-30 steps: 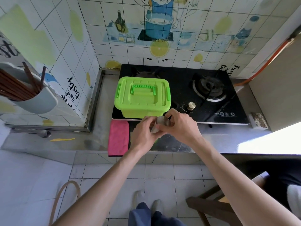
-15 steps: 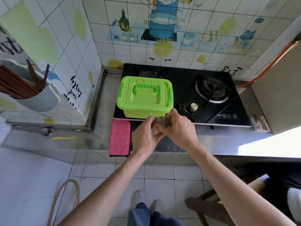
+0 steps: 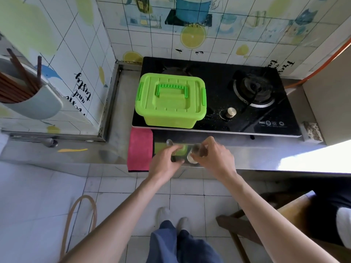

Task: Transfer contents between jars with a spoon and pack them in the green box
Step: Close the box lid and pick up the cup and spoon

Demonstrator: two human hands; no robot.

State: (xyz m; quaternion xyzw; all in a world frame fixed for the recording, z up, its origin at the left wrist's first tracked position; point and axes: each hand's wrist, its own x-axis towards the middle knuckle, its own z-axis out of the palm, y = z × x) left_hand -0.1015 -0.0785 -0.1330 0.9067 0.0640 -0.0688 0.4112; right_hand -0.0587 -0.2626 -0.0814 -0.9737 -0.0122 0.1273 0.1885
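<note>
Low at centre, a small glass jar point(image 3: 193, 155) is gripped near its rim by the curled fingers of the right hand point(image 3: 214, 158), at the front edge of the steel counter point(image 3: 266, 154). At 9 o'clock of the jar, the left hand point(image 3: 165, 163) is closed round a spoon point(image 3: 169, 142), whose bowl juts toward 12 o'clock. The green box point(image 3: 171, 103), lid shut, is set on the black stove point(image 3: 237, 95) at 12 o'clock from both hands, apart from them. A pink cloth point(image 3: 140, 149) is draped at 9 o'clock of the left hand.
</note>
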